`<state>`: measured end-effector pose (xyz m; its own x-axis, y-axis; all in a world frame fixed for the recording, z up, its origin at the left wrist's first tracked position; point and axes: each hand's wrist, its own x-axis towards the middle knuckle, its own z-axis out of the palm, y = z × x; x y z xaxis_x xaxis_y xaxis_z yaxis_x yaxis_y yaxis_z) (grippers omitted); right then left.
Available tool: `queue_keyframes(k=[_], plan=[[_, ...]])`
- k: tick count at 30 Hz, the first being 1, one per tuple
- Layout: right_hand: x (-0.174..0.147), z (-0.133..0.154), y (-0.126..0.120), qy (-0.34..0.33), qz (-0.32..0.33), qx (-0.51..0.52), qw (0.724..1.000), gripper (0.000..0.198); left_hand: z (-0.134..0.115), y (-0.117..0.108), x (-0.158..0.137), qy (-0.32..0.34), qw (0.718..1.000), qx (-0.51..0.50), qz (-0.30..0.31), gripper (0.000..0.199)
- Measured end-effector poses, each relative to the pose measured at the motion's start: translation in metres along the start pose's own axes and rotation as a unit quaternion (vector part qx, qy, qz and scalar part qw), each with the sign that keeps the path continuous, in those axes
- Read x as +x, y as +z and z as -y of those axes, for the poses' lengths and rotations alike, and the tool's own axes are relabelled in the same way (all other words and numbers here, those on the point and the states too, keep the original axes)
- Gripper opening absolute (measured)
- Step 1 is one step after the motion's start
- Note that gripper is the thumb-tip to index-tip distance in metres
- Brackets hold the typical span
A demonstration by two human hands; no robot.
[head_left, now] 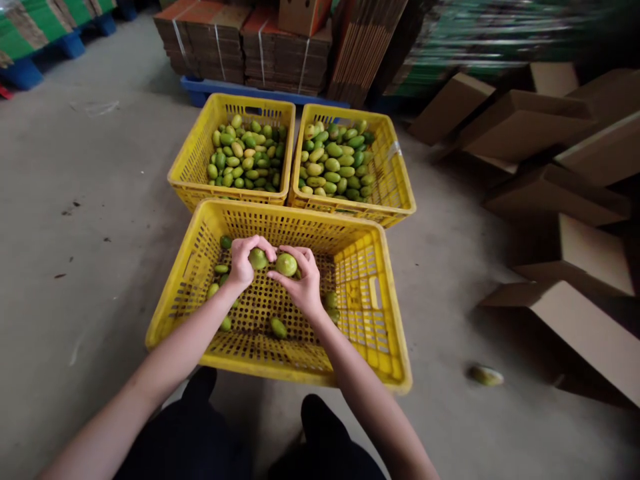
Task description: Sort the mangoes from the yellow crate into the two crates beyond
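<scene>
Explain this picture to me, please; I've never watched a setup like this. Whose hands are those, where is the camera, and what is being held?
There is no machine here, just a person's two bare hands. The single picture comes from a camera worn on the head, looking forward and down, so the forearms reach in from the bottom edge.

The left hand holds one green fruit, and the right hand holds another green fruit. Both are over a yellow front crate, with a few loose fruits scattered on its bottom.

Beyond it stand a left rear crate and a right rear crate, each with many green and yellowish fruits. Cardboard boxes lie on the floor to the right.
</scene>
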<state>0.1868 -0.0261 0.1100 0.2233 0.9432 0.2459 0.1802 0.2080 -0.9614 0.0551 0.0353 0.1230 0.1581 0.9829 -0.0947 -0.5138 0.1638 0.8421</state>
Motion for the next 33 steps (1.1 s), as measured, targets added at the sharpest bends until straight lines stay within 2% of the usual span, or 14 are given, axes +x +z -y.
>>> queue_keyframes(k=[4, 6, 9, 13, 15, 17, 20, 25, 29, 31, 32, 33], plan=[[0.0, 0.003, 0.0, 0.026, -0.013, 0.011, 1.0, 0.047, 0.002, 0.002, 0.0, 0.047, 0.999, 0.006, -0.018, 0.05], [0.001, 0.004, 0.001, 0.059, -0.024, 0.061, 0.996, 0.048, -0.001, 0.006, 0.002, 0.04, 0.999, -0.016, -0.023, 0.051], [0.003, 0.003, 0.002, 0.151, -0.043, 0.179, 0.971, 0.04, -0.004, 0.011, 0.006, -0.064, 0.984, -0.13, -0.099, 0.046], [0.008, -0.003, 0.002, 0.3, -0.043, 0.29, 0.908, 0.038, 0.003, 0.008, 0.014, -0.253, 0.898, -0.257, -0.251, 0.032], [0.01, -0.004, 0.002, 0.356, -0.054, 0.322, 0.876, 0.037, 0.008, 0.006, 0.017, -0.295, 0.872, -0.266, -0.286, 0.026], [0.012, -0.003, 0.001, 0.39, -0.058, 0.36, 0.845, 0.032, 0.011, 0.006, 0.019, -0.304, 0.868, -0.263, -0.292, 0.023], [0.013, -0.001, -0.001, 0.392, -0.047, 0.428, 0.813, 0.023, 0.011, 0.008, 0.017, -0.309, 0.873, -0.263, -0.27, 0.02], [0.014, 0.0, -0.007, 0.378, -0.062, 0.475, 0.792, 0.026, 0.005, 0.005, 0.01, -0.34, 0.892, -0.284, -0.088, 0.02], [0.015, -0.001, -0.007, 0.358, -0.116, 0.487, 0.789, 0.035, 0.006, 0.002, 0.012, -0.3, 0.92, -0.254, -0.011, 0.018], [0.017, -0.004, -0.01, 0.351, -0.157, 0.496, 0.778, 0.038, 0.011, 0.002, 0.014, -0.266, 0.951, -0.159, 0.016, 0.014], [0.018, -0.006, -0.012, 0.351, -0.175, 0.503, 0.77, 0.036, 0.015, 0.003, 0.014, -0.251, 0.965, -0.058, 0.04, 0.015], [0.02, -0.009, -0.016, 0.354, -0.188, 0.51, 0.762, 0.034, 0.019, 0.004, 0.013, -0.241, 0.966, 0.064, 0.07, 0.017]])
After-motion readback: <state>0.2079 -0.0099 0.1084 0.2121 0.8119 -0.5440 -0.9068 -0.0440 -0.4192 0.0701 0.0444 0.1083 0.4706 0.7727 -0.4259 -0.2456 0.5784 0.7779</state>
